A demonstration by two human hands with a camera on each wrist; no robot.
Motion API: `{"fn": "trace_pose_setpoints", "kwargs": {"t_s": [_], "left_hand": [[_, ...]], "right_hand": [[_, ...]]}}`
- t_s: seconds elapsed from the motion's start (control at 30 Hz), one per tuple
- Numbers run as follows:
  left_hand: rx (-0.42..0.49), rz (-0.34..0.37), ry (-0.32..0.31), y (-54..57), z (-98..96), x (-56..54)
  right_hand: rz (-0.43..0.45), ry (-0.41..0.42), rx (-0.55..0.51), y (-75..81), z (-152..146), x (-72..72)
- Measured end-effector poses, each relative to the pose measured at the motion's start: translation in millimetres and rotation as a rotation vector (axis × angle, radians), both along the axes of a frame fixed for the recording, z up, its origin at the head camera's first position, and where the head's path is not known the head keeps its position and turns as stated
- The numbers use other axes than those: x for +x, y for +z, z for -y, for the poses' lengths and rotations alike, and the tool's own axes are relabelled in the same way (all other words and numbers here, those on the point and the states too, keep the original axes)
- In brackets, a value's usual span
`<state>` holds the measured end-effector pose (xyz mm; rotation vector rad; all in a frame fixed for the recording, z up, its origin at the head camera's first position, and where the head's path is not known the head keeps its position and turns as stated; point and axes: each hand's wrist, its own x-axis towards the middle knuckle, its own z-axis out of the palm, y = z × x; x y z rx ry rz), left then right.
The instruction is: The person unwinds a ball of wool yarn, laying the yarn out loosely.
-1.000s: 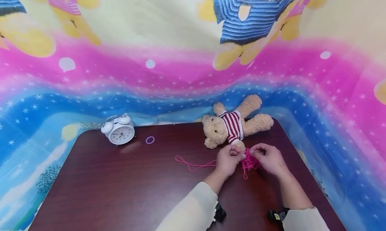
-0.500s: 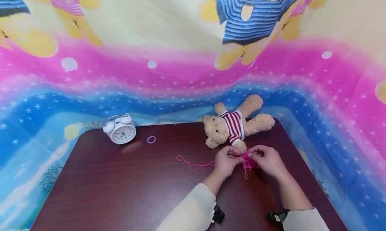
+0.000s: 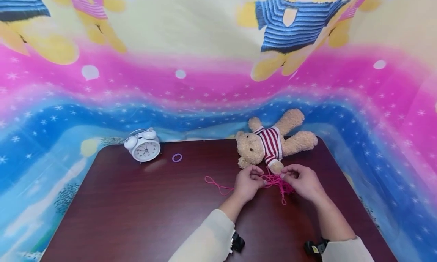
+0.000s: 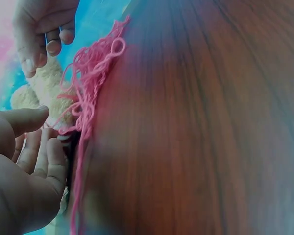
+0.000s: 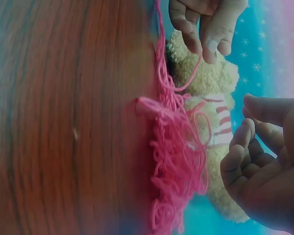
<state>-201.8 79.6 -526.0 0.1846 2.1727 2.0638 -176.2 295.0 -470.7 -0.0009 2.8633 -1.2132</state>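
Note:
A tangled heap of pink yarn (image 3: pixel 284 187) lies on the table beside the teddy bear's lower paw. My left hand (image 3: pixel 248 184) pinches a strand at the left of the heap; in the right wrist view that strand (image 5: pixel 188 81) rises to its fingertips. Over the heap's right side is my right hand (image 3: pixel 304 181), its fingers loosely bent. A gap shows between its thumb and fingers (image 5: pixel 242 134) in the right wrist view, with no yarn there. Behind both hands the teddy bear (image 3: pixel 250 149) in a striped shirt lies on its back, head to the left.
A white alarm clock (image 3: pixel 146 150) stands at the back left of the brown table (image 3: pixel 153 209), with a purple ring (image 3: pixel 177 158) to its right. One loose yarn end (image 3: pixel 215 184) trails left of my left hand. A patterned cloth (image 3: pixel 205 87) hangs behind the table.
My left hand has moved left, away from the right hand, and strands of yarn now stretch between them. The right hand stays over the heap. The whole head view has shifted slightly.

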Motion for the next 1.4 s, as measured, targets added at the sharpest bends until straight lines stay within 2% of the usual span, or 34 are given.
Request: {"fn": "trace_pose_setpoints", "kwargs": {"t_s": [0.2, 0.47, 0.67, 0.83, 1.0, 1.2, 1.4], "left_hand": [[-0.044, -0.019, -0.004, 3.6, 18.4, -2.9], [-0.018, -0.055, 0.014, 9.8, 48.7, -5.6], [-0.051, -0.065, 0.032, 15.3, 74.8, -1.1], [-0.107, -0.09, 0.061, 15.4, 98.0, 3.6], [-0.149, -0.134, 0.076, 13.9, 121.1, 8.2], [-0.267, -0.181, 0.123, 13.4, 150.8, 16.7], [-0.522, -0.273, 0.168, 14.8, 180.1, 31.6]], "right_hand": [[-0.021, 0.009, 0.015, -1.1, 5.9, -5.3], [-0.034, 0.024, -0.005, -3.5, 13.4, -12.1], [-0.122, 0.041, -0.04, -11.6, 27.7, -11.9], [-0.205, 0.101, -0.091, -19.9, 45.2, -8.5], [-0.239, 0.135, -0.117, -24.8, 57.6, -8.4], [-0.275, 0.15, -0.032, -28.7, 61.4, -4.5], [-0.351, 0.155, 0.064, -34.2, 54.0, -0.1]]}}
